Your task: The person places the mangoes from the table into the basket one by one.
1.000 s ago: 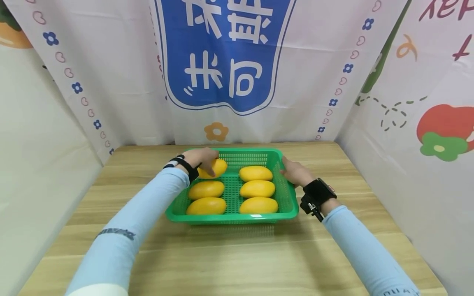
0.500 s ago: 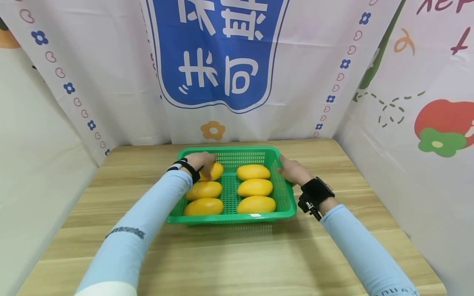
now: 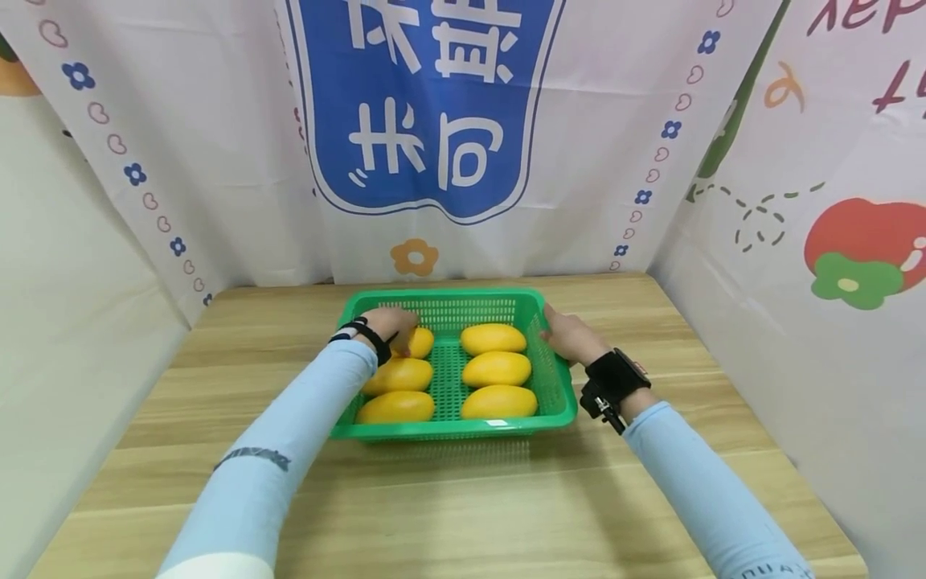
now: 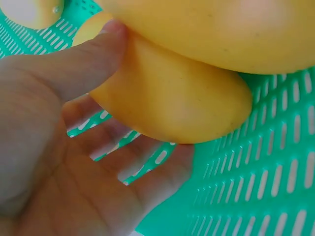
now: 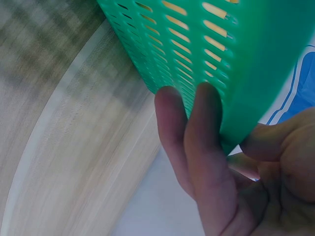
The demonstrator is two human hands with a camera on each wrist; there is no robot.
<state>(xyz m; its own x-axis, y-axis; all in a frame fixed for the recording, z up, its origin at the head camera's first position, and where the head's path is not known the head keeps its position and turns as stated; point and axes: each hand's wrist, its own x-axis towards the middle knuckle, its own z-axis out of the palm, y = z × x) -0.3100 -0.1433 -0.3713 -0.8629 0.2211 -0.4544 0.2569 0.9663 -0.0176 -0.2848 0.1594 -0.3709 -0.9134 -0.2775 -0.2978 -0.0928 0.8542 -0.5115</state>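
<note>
A green plastic basket (image 3: 448, 429) on the table holds several yellow mangoes in two columns of three. At its far left, my left hand (image 3: 394, 323) reaches in and grips the back mango (image 3: 422, 343). In the left wrist view, the thumb (image 4: 106, 54) lies on this mango (image 4: 182, 103) and the fingers curl underneath. Another mango (image 4: 231, 29) overlaps it there. My right hand (image 3: 571, 334) grips the basket's right rim. Two fingers (image 5: 204, 128) press against the outside of the slotted wall (image 5: 172, 54) in the right wrist view, with the thumb over the rim.
The wooden table (image 3: 448, 515) extends around the basket. A printed cloth (image 3: 239, 161) hangs right behind the table's back edge. White cloth walls (image 3: 796, 322) close off the left and right sides.
My left hand has lowered with the back-left mango, which now sits deeper in the basket and nearer the mango in front. The right hand keeps its grip on the rim. The head view has shifted slightly.
</note>
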